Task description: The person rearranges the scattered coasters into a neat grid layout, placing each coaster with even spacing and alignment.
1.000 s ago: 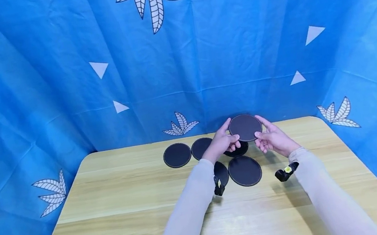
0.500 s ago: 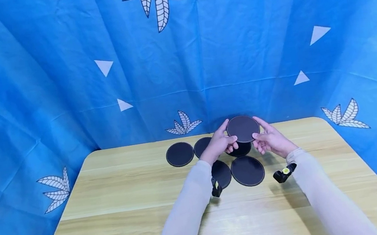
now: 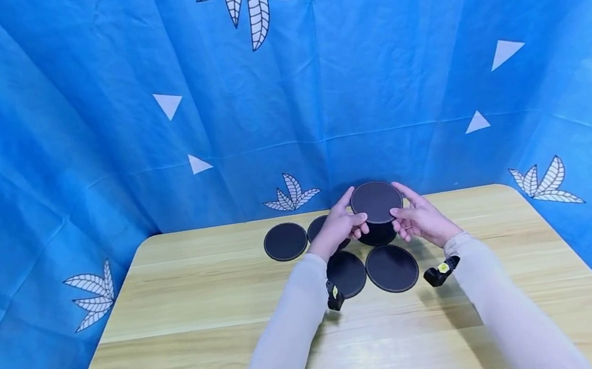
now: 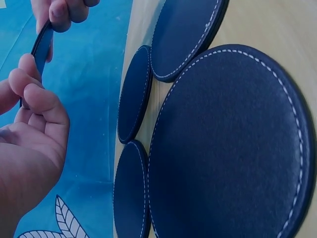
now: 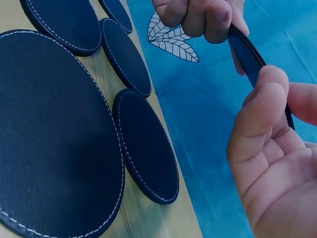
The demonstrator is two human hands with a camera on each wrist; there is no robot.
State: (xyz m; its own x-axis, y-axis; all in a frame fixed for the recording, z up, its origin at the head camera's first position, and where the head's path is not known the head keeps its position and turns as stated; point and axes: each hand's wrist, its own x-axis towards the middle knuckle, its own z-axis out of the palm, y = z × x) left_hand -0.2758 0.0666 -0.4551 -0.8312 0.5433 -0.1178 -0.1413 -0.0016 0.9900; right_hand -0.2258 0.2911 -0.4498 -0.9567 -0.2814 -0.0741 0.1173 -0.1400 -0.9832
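A round black coaster (image 3: 376, 201) with stitching along its edge is held up by both hands above the back of the table. My left hand (image 3: 339, 224) pinches its left edge between thumb and fingers. On the opposite edge, my right hand (image 3: 423, 218) grips it the same way. The left wrist view shows the held coaster (image 4: 44, 47) tilted and almost edge-on. Below it in the head view lies another coaster (image 3: 377, 234), partly covered by the held one. Two more, a front left coaster (image 3: 346, 274) and a front right coaster (image 3: 391, 268), lie side by side nearer me.
Farther left in the back row are a coaster (image 3: 285, 241) and a second coaster (image 3: 314, 228) partly hidden by my left hand. All rest flat on a light wooden table (image 3: 185, 367). A blue patterned curtain (image 3: 399, 67) hangs just behind the table's back edge.
Both hands have shifted slightly left with the held coaster, which now lines up over the back right coaster. The head view has turned a little left. The coasters on the table have stayed put.
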